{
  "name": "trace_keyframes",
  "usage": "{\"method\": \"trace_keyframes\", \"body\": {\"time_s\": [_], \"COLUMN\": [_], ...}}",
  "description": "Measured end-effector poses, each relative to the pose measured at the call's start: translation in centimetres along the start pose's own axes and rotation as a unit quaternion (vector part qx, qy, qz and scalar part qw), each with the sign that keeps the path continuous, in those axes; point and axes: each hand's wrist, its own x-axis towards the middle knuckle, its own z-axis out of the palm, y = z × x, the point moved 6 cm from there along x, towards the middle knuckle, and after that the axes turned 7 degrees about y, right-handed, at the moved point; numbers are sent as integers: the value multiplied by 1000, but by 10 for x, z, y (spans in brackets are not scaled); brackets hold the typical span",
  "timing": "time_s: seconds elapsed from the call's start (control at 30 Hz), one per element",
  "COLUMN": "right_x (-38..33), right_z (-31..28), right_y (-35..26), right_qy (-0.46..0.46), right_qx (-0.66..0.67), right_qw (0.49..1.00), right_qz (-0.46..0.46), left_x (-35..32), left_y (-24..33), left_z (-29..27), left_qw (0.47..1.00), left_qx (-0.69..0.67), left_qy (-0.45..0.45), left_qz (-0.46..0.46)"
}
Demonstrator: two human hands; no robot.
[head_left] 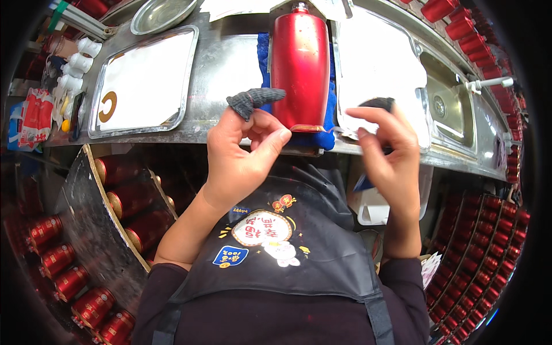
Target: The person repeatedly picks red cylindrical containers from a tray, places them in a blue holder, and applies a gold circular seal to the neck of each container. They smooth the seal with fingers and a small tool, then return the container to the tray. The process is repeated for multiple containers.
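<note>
A: Closest to the camera?
B: A black apron (299, 241) with a cartoon patch, over dark sleeves.

A: And the left hand (238, 155)?
B: Raised just above the apron, fingers curled in loosely, holding nothing. A dark grey knit finger cover (253, 99) on the pointing finger, tip leaning right, nearly at the red bottle.

A: The right hand (391, 152)?
B: Up too, fingers bent, pinching a small dark piece (379, 103) at the fingertips. Probably another finger cover, but too hidden to tell.

A: Where is the red bottle (300, 63)?
B: On the metal counter (224, 69), between the two hands and a bit farther back. Lying flat on a blue cloth (322, 138), gold ring toward the body, small neck pointing away.

A: Beside it?
B: Left, a shiny metal tray (144, 86) with a brown ring shape on it. Right, another tray (379, 57), very bright. Past that, a small sink (454, 109) with a white tap.

A: Farther out?
B: Many red cans (69, 276) with gold rims, low on the left and stacked along the right. A round metal dish (164, 12) at the back. Little white bottles (77, 63) far left.
</note>
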Motion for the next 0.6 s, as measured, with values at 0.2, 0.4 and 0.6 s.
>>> {"method": "trace_keyframes", "body": {"time_s": [0.2,0.4,0.6], "right_x": [10,-6,-1], "right_z": [36,34,39], "right_y": [-27,22,19], "right_qy": [-186,-166,-85], "right_qx": [102,149,64], "right_qw": [977,963,992], "right_qz": [3,152,72], "left_x": [-6,-9,-8], "left_y": [34,-7,-33], "left_z": [-3,2,-1], "left_qw": [992,997,996], "left_qx": [72,-57,-28], "left_qy": [-17,52,64], "left_qz": [107,-22,-46]}}
